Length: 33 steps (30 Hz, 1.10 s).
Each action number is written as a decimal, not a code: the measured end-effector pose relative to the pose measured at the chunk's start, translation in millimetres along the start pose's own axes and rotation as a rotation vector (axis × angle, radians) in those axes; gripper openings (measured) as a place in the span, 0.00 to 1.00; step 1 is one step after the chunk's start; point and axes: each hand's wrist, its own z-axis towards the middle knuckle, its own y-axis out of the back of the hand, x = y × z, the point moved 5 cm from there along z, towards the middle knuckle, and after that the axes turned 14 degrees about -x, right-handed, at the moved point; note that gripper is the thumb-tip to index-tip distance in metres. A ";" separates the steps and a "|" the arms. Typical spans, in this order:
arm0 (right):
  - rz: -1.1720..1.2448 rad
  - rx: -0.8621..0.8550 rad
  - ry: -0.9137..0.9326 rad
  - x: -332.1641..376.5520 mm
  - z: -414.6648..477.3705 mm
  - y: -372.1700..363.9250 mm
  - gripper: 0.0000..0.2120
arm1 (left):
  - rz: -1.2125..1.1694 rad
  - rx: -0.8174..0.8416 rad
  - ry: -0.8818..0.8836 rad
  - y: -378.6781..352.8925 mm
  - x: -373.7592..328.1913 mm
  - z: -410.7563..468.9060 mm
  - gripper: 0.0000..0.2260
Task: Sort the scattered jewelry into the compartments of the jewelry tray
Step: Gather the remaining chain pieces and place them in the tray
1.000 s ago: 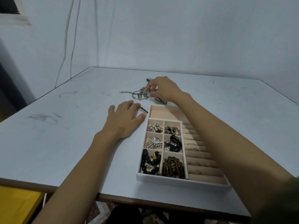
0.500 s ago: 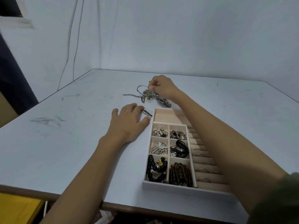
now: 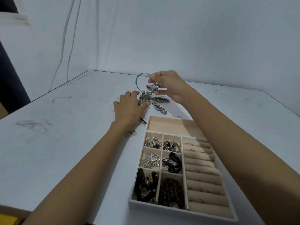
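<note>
Lifting bangle (image 3: 139,82), right hand (image 3: 168,85)

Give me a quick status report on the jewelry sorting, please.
Right hand pinching thin silver bangle with blue charm, lifted. Left hand pinning tangled silver pile. Beige tray's far compartment empty. Tangle may snag.

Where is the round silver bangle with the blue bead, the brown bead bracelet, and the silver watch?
Round silver bangle with blue bead (image 3: 137,82): head view, left arc of its hoop.
Brown bead bracelet (image 3: 172,193): head view, middle of bead pile.
Silver watch (image 3: 159,107): head view, on its metal band.
</note>
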 end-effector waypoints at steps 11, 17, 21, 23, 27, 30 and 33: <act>0.089 -0.161 0.032 -1.5 -1.3 16.9 0.03 | -0.274 -0.087 0.094 3.2 8.7 1.5 0.14; 0.042 -0.212 -0.010 -20.8 -5.9 30.1 0.04 | -0.524 -0.199 0.165 16.7 7.6 1.7 0.12; 0.053 -0.127 -0.084 -30.8 -12.1 22.3 0.04 | -0.666 -0.247 0.107 31.2 -15.1 -0.3 0.05; 0.056 -0.068 -0.103 -31.7 -14.8 16.4 0.04 | -0.718 -0.255 0.119 32.4 -21.7 -2.5 0.03; 0.053 -0.034 -0.119 -32.9 -16.8 11.7 0.03 | -0.699 -0.288 0.071 35.0 -24.8 -6.0 0.06; 0.053 -0.056 -0.144 -36.3 -16.0 13.2 0.05 | -0.711 -0.323 0.042 36.4 -22.6 -5.2 0.06; 0.072 -0.068 -0.150 -36.8 -15.5 14.5 0.03 | -0.753 -0.423 0.077 40.3 -16.9 -2.8 0.06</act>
